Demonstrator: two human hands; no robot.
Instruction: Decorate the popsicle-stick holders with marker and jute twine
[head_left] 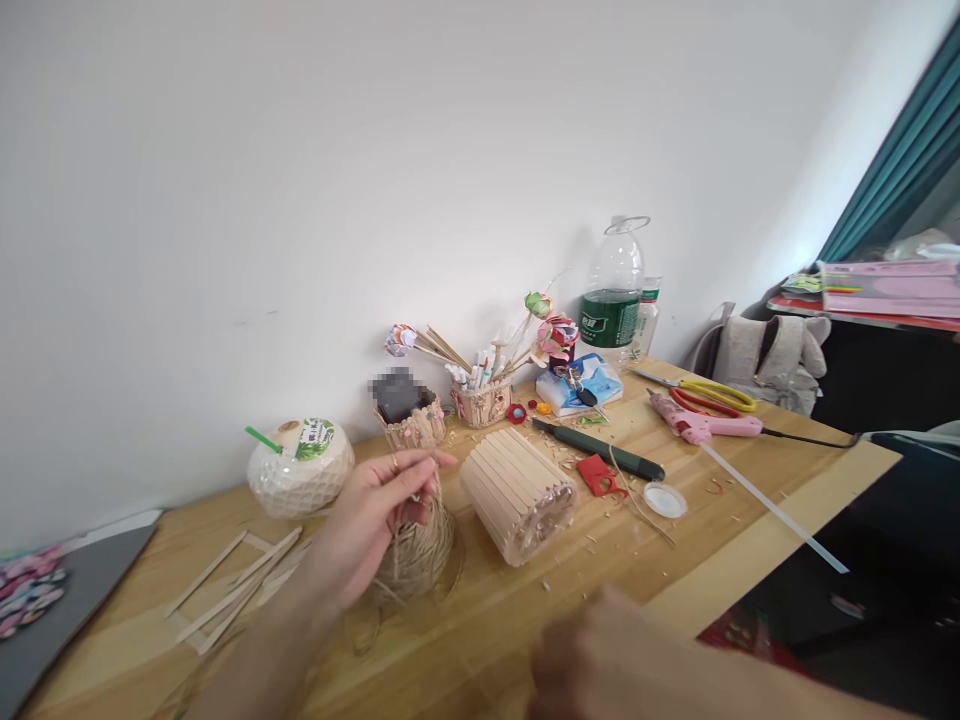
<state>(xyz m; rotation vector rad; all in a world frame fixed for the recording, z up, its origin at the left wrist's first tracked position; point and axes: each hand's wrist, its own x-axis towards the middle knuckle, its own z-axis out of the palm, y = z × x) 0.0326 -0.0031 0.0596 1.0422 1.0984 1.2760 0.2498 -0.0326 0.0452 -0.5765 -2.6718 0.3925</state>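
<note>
My left hand [386,510] pinches a strand of twine between thumb and fingers, just above a ball of brown twine [420,555] on the wooden table. Right of the ball, a cylinder covered in wooden sticks [517,485] lies on its side, with clear plastic showing at its near end. My right hand [589,650] is low in the picture, near the table's front edge, smeared by motion. Its fingers cannot be made out, nor whether it holds anything.
Loose sticks [244,590] and a white coconut [300,468] lie to the left. Stick-covered holders [484,402] stand by the wall. A green cutter [600,448], pink glue gun [701,420], scissors [712,397] and large bottle [615,300] are on the right.
</note>
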